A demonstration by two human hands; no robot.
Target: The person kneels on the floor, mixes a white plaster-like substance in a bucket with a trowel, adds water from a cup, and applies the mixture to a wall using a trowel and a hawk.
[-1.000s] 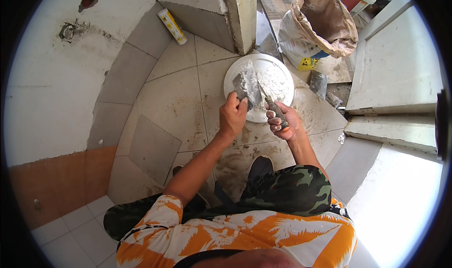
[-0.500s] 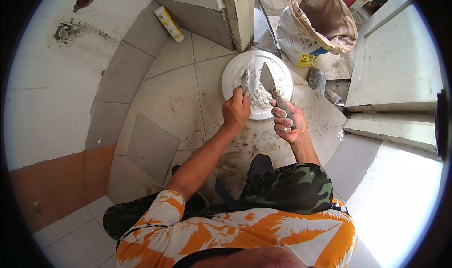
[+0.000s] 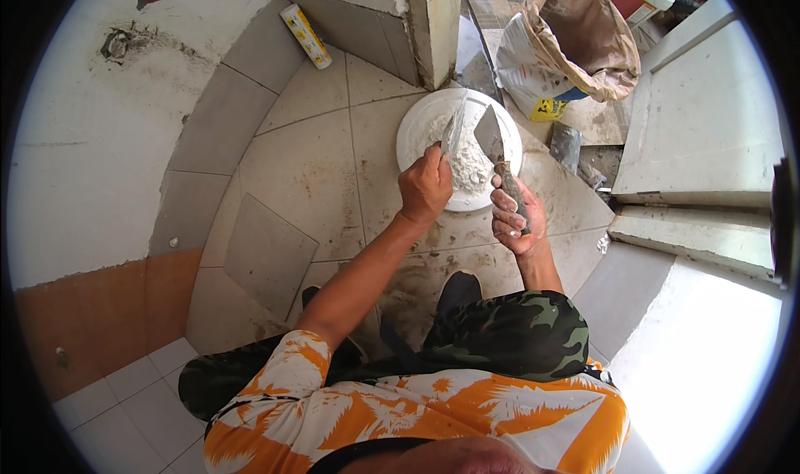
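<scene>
A round white lid (image 3: 407, 153) lies on the tiled floor in front of me, bearing a heap of white plaster-like material (image 3: 472, 172). My left hand (image 3: 427, 186) is closed round a flat metal scraper (image 3: 452, 132), its blade pointing away over the lid and smeared white. My right hand (image 3: 522, 216) grips the dark handle of a pointed trowel (image 3: 491, 134). The trowel's leaf-shaped blade stands over the right part of the lid, beside the scraper and apart from it. White residue marks the right fingers. The left fist hides the scraper's handle.
A large open bag (image 3: 575, 49) with a brown paper lining stands beyond the lid, at right. A white and yellow tube (image 3: 306, 37) leans by the far left wall. One loose tile (image 3: 271, 253) lies left of my arms. At right is a white door (image 3: 708, 107).
The scraper's blade has turned and shifted right, closer to the trowel. The trowel has moved slightly right and stands more upright. Both tools stay gripped; the whole view has shifted slightly.
</scene>
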